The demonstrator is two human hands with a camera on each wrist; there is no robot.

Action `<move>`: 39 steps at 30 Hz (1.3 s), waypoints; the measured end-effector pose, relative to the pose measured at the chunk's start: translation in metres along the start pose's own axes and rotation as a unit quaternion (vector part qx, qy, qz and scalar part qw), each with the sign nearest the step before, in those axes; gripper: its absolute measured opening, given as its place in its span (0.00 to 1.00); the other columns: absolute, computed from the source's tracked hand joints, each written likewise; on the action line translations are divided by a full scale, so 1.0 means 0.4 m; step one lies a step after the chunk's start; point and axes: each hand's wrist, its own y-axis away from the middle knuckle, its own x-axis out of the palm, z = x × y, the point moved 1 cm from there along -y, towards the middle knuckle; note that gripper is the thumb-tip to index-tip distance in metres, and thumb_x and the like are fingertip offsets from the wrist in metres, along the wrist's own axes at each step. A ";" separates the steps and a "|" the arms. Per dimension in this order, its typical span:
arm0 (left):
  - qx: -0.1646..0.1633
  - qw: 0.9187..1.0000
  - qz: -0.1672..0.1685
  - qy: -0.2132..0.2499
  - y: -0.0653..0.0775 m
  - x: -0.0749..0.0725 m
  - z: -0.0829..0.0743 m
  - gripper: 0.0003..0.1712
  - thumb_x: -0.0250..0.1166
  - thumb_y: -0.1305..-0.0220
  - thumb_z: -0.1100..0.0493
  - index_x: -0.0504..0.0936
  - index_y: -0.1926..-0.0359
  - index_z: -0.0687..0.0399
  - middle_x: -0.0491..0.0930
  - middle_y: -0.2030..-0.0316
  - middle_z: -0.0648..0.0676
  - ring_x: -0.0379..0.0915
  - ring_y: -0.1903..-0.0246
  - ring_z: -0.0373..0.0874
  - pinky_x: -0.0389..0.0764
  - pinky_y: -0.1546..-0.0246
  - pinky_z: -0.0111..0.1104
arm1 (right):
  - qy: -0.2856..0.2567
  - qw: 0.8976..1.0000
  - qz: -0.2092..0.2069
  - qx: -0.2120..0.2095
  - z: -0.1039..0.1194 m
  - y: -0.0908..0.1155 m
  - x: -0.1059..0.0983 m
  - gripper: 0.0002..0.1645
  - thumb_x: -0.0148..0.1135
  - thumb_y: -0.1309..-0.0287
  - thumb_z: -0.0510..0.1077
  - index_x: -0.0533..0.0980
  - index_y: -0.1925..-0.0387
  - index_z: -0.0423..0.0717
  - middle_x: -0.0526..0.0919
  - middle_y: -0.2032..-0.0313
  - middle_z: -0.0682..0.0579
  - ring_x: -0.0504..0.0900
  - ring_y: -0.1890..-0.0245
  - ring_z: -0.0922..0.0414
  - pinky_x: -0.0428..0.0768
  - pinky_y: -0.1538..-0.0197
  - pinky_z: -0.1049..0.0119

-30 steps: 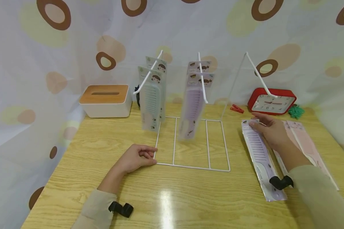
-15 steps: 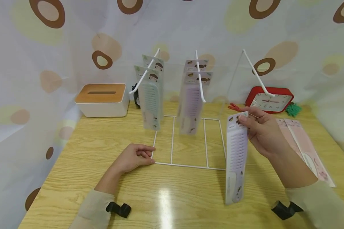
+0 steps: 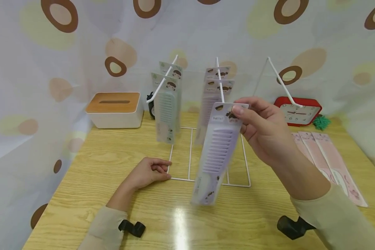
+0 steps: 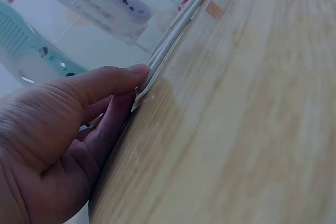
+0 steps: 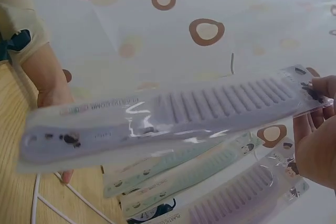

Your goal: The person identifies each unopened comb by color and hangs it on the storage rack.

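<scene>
My right hand (image 3: pixel 265 128) pinches the top corner of a packaged purple comb (image 3: pixel 220 149) between thumb and fingers. The comb hangs tilted before the middle hook (image 3: pixel 220 83) of a white wire display rack (image 3: pixel 234 185), its card top at the hook's tip. Two purple comb packs (image 3: pixel 206 104) hang further back on that hook. On the left hook two green comb packs (image 3: pixel 166 107) hang one behind the other. At the rack's front left base corner, my left hand (image 3: pixel 150 173) pinches the wire; the left wrist view shows thumb and finger (image 4: pixel 121 103) at this corner.
The right hook (image 3: pixel 284 83) is bare. Several pink comb packs (image 3: pixel 334 163) lie on the table at right. Behind stand a red clock (image 3: pixel 300 111), a green scrunched thing (image 3: pixel 321 122) and a tissue box (image 3: pixel 114 109) with a wooden lid at left.
My right hand has lifted the purple comb pack off the table at right and carried it left and up to the middle hook's tip. The left hand stays on the rack corner.
</scene>
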 end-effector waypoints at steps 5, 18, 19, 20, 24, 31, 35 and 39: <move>0.001 1.000 -0.002 -0.004 -0.001 0.001 -0.003 0.26 0.76 0.44 0.61 0.83 0.43 0.63 0.84 0.65 0.54 0.78 0.65 0.42 0.79 0.62 0.28 | 0.001 1.000 0.010 -0.005 -0.006 -0.003 0.010 0.12 0.57 0.35 0.28 0.84 0.63 0.42 0.83 0.66 0.51 0.82 0.66 0.59 0.80 0.61 0.68; -0.002 1.000 -0.006 -0.001 0.001 0.001 -0.001 0.26 0.75 0.44 0.62 0.82 0.43 0.63 0.83 0.64 0.55 0.78 0.66 0.41 0.79 0.63 0.27 | 0.028 0.999 -0.019 -0.010 -0.034 -0.029 -0.015 0.10 0.61 0.36 0.29 0.85 0.62 0.44 0.82 0.65 0.52 0.81 0.64 0.60 0.81 0.58 0.70; -0.003 1.000 -0.007 0.000 0.001 0.001 -0.002 0.26 0.75 0.44 0.62 0.82 0.43 0.63 0.83 0.64 0.55 0.78 0.66 0.41 0.79 0.63 0.27 | 0.034 0.999 -0.024 -0.013 -0.037 -0.033 -0.020 0.10 0.62 0.36 0.30 0.84 0.61 0.44 0.83 0.65 0.53 0.81 0.64 0.61 0.81 0.58 0.71; -0.003 1.000 -0.007 0.000 0.001 0.002 -0.003 0.26 0.75 0.44 0.62 0.82 0.43 0.63 0.83 0.64 0.55 0.78 0.66 0.41 0.79 0.63 0.27 | 0.037 0.999 -0.030 -0.017 -0.042 -0.036 -0.025 0.09 0.63 0.37 0.30 0.84 0.61 0.44 0.83 0.65 0.53 0.81 0.65 0.62 0.81 0.58 0.72; -0.005 1.000 -0.005 -0.001 0.002 0.003 -0.006 0.26 0.75 0.43 0.62 0.82 0.43 0.63 0.83 0.64 0.55 0.78 0.65 0.42 0.79 0.63 0.27 | 0.049 0.997 -0.049 -0.043 -0.061 -0.049 -0.044 0.10 0.65 0.40 0.29 0.84 0.62 0.45 0.85 0.65 0.54 0.83 0.64 0.63 0.83 0.57 0.73; -0.004 1.000 -0.002 0.003 0.002 0.006 -0.005 0.26 0.75 0.43 0.63 0.82 0.43 0.63 0.83 0.64 0.56 0.78 0.65 0.42 0.79 0.63 0.27 | 0.069 0.993 -0.055 -0.077 -0.085 -0.060 -0.069 0.12 0.66 0.42 0.27 0.84 0.62 0.45 0.86 0.63 0.53 0.86 0.61 0.61 0.84 0.53 0.67; -0.003 1.000 -0.001 0.005 0.001 0.006 -0.005 0.26 0.74 0.43 0.63 0.82 0.43 0.64 0.83 0.63 0.57 0.77 0.65 0.42 0.79 0.63 0.27 | 0.091 0.991 -0.052 -0.087 -0.089 -0.061 -0.084 0.13 0.67 0.42 0.28 0.85 0.59 0.44 0.86 0.63 0.53 0.84 0.62 0.61 0.84 0.52 0.69; -0.003 1.000 -0.003 0.004 0.001 0.005 -0.007 0.26 0.74 0.43 0.63 0.82 0.43 0.64 0.83 0.63 0.56 0.77 0.65 0.42 0.79 0.64 0.27 | 0.085 0.991 -0.029 -0.104 -0.092 -0.063 -0.108 0.15 0.65 0.42 0.26 0.85 0.56 0.42 0.87 0.62 0.53 0.85 0.61 0.60 0.83 0.52 0.69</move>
